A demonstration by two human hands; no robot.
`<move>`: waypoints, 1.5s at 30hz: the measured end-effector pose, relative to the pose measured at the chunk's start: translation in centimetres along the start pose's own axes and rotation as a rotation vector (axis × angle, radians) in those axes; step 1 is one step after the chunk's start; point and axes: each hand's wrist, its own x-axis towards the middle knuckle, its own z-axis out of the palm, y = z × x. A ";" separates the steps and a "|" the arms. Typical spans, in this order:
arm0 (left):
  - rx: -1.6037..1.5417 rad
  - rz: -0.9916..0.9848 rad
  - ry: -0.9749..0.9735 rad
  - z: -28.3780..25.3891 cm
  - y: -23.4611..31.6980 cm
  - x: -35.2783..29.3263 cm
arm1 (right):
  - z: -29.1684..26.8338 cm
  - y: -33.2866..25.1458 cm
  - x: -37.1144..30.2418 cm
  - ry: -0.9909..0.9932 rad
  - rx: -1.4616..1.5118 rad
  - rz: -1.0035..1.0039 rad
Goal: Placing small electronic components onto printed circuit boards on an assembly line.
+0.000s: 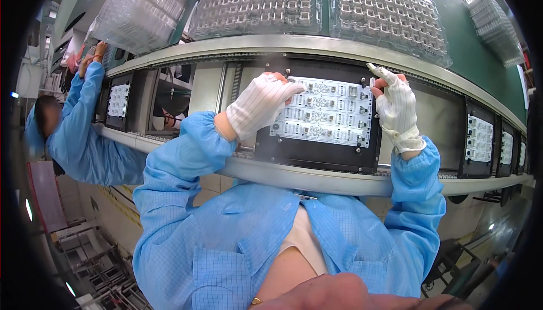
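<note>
In front of me a white circuit board panel [322, 103] with several rows of small parts lies in a black carrier plate [317, 154]. Both my hands wear white striped gloves with some fingertips bare. Over the panel's upper left edge, my left hand [261, 105] is curled, one finger reaching onto the top row; what its fingertips hold, if anything, is hidden. My right hand [394, 103] is at the upper right corner, with one finger stretched upward and the others bent together around something small and whitish that I cannot make out.
The carrier sits on a conveyor with metal rails [305, 181]. More loaded carriers [478, 138] stand to the right, another [117, 100] to the left. Clear plastic trays of parts [257, 4] line the green bench [461, 30]. A co-worker in blue [85, 134] reaches in at left.
</note>
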 end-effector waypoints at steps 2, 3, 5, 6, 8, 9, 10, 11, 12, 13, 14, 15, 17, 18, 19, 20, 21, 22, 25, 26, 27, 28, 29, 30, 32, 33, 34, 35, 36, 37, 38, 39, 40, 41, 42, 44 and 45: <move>0.047 0.002 -0.029 0.0 0.2 0.1 | 0.1 0.2 -0.2 0.012 -0.001 0.000; 0.047 0.004 -0.032 0.0 0.2 0.2 | 0.2 0.3 -0.3 0.019 -0.002 -0.004; 0.067 -0.023 -0.099 -0.1 0.2 0.5 | 0.3 0.2 -0.4 0.010 0.022 0.035; 0.065 -0.021 -0.102 -0.1 0.1 0.6 | 0.3 0.2 -0.5 -0.002 0.045 0.072; 0.028 -0.029 -0.082 -0.2 0.0 0.9 | 0.3 0.2 -0.5 0.002 0.024 0.048; 0.026 -0.029 -0.086 -0.2 0.0 0.9 | 0.3 0.3 -0.4 0.006 0.004 0.019; -0.057 -0.094 -0.079 -0.3 -0.1 0.7 | 0.4 0.4 -0.5 0.006 0.005 0.023; -0.140 -0.160 -0.072 -0.3 -0.2 0.7 | 0.5 0.4 -0.5 0.004 0.022 0.018; -0.142 -0.160 -0.076 -0.3 -0.2 0.8 | 0.6 0.5 -0.5 0.001 0.039 0.013; -0.173 -0.160 -0.063 -0.3 -0.3 0.9 | 0.6 0.4 -0.5 0.001 0.039 0.017; -0.206 -0.159 -0.050 -0.2 -0.3 1.0 | 0.6 0.2 -0.4 -0.008 0.040 0.020; -0.209 -0.160 -0.051 -0.2 -0.4 1.1 | 0.6 0.1 -0.3 -0.018 0.040 0.022; -0.116 -0.064 -0.077 -0.2 -0.7 1.2 | 0.7 0.1 -0.2 -0.024 0.035 0.008; -0.123 -0.062 -0.075 -0.2 -0.8 1.4 | 0.6 -0.1 -0.2 -0.029 0.029 -0.007; -0.134 -0.032 -0.081 -0.2 -0.9 1.7 | 0.6 -0.3 -0.1 -0.033 0.022 -0.004; -0.146 -0.001 -0.086 -0.2 -1.0 1.8 | 0.5 -0.6 0.0 -0.026 0.021 -0.022; -0.154 0.002 -0.079 0.0 -1.0 1.7 | 0.5 -0.8 0.1 -0.019 0.020 -0.042; -0.062 0.040 -0.056 0.3 -1.0 1.2 | 0.4 -1.4 0.1 -0.024 0.009 -0.043; 0.046 0.101 0.050 1.1 -1.3 0.0 | 0.6 -3.2 -0.3 -0.170 0.225 0.229; 0.046 0.084 0.040 1.0 -1.3 -0.1 | 0.7 -3.5 -0.4 -0.176 0.159 0.162; 0.046 0.067 0.028 1.0 -1.3 -0.4 | 0.8 -3.8 -0.7 -0.182 0.094 0.097; -0.046 0.071 0.074 1.3 -1.9 -0.5 | 1.2 -3.9 -0.8 -0.194 0.042 0.047; -0.058 0.072 0.086 1.1 -1.8 -0.6 | 1.5 -3.9 -1.1 -0.202 0.026 0.047; -0.110 0.024 0.085 0.4 -1.6 -0.5 | 1.8 -3.8 -1.3 -0.226 0.023 0.047; -0.136 -0.011 0.116 0.3 -1.6 -0.6 | 2.1 -4.1 -1.0 -0.241 -0.069 -0.037; -0.142 -0.012 0.124 0.4 -1.8 -0.8 | 2.0 -4.1 -0.9 -0.247 -0.077 -0.039; -0.127 -0.001 0.161 0.6 -1.9 -1.0 | 2.1 -3.9 -0.9 -0.270 -0.096 -0.052; -0.111 0.010 0.197 0.8 -2.1 -1.2 | 2.1 -3.8 -0.8 -0.293 -0.113 -0.066; -0.116 0.007 0.203 0.8 -2.3 -1.4 | 2.3 -3.6 -0.8 -0.299 -0.118 -0.067; -0.116 -0.007 0.175 0.8 -2.5 -1.6 | 2.4 -3.5 -0.8 -0.304 -0.152 -0.105; -0.117 -0.020 0.147 0.7 -2.6 -1.7 | 2.5 -3.3 -0.6 -0.308 -0.185 -0.143; -0.123 -0.022 0.151 0.6 -2.8 -1.7 | 2.5 -3.2 -0.4 -0.314 -0.189 -0.143; -0.123 -0.017 0.162 0.5 -3.0 -1.7 | 2.4 -3.0 -0.1 -0.345 -0.171 -0.135; -0.122 -0.010 0.173 0.3 -3.2 -1.7 | 2.3 -3.0 0.2 -0.376 -0.152 -0.126; -0.134 -0.020 0.176 0.2 -3.4 -1.8 | 2.3 -3.3 0.5 -0.382 -0.154 -0.126; -0.133 -0.017 0.192 0.0 -3.8 -2.0 | 2.1 -4.2 1.3 -0.407 -0.109 -0.036; -0.125 -0.010 0.206 -0.2 -3.9 -2.0 | 2.2 -4.2 1.3 -0.410 -0.111 -0.038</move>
